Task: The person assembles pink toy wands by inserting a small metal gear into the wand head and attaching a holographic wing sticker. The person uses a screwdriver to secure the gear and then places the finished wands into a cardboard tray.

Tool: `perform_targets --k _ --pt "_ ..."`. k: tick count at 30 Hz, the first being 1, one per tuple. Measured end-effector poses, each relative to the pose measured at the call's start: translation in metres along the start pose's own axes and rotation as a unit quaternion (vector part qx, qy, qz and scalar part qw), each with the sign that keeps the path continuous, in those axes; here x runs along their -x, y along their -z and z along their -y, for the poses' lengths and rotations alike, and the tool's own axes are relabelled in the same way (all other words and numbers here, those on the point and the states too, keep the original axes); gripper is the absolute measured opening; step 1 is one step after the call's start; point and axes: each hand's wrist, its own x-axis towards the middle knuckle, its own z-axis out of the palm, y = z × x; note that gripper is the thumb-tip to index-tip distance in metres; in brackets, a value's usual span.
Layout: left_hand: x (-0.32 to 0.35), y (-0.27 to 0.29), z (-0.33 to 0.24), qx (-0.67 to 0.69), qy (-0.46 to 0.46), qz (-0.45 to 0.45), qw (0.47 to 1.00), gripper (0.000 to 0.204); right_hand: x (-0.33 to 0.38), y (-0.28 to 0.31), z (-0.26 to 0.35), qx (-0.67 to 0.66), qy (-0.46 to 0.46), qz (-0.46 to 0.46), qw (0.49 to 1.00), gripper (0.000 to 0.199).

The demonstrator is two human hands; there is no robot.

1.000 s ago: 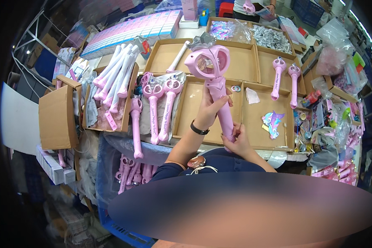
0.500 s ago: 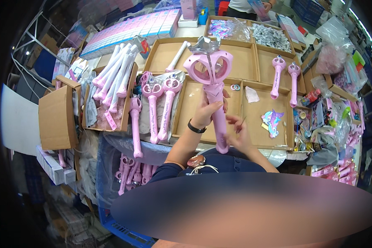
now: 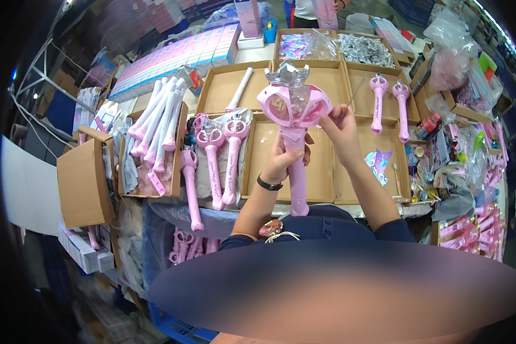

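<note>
A pink toy wand [image 3: 297, 186] with a silver crown and clear-windowed head stands upright in front of me. My left hand [image 3: 281, 161] is wrapped round its handle below the head. Beside the head's right edge, my right hand [image 3: 340, 127] has its fingers pinched on a thin stick [image 3: 351, 98], whose far end sticks up past the fingertips. Whether those fingertips touch the wand's head, I cannot tell. Shiny mermaid-tail cutouts [image 3: 378, 166] lie in the tray just right of my right forearm.
Cardboard trays [image 3: 252, 183] cover the bench. More pink wands [image 3: 231, 166] lie to the left, near a box of white-and-pink handles [image 3: 163, 123]. Two wands [image 3: 377, 106] rest at the right. A blue crate [image 3: 163, 309] stands below; a person [image 3: 305, 12] is across the bench.
My right hand has risen from beside the handle to the wand's head, bringing the thin stick along. The wand's head has turned slightly in my left hand.
</note>
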Motion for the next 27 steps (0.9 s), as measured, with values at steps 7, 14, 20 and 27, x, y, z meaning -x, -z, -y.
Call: perform_targets --k 7,14,20,27 --pt "-0.005 0.019 -0.013 -0.067 -0.035 -0.062 0.995 0.056 0.048 0.018 -0.020 0.114 -0.019 0.048 0.992 0.034" --pt "-0.011 0.029 -0.017 0.105 0.053 0.017 0.993 0.068 0.053 0.011 -0.001 0.315 -0.021 0.091 0.945 0.018" --pt "-0.008 0.032 -0.017 0.198 0.096 -0.006 0.975 0.070 0.061 0.004 0.020 0.420 0.016 0.024 0.907 0.014" --pt "-0.005 0.025 -0.013 0.087 0.062 -0.071 0.992 0.065 0.060 0.000 0.033 0.510 0.205 0.011 0.835 0.010"
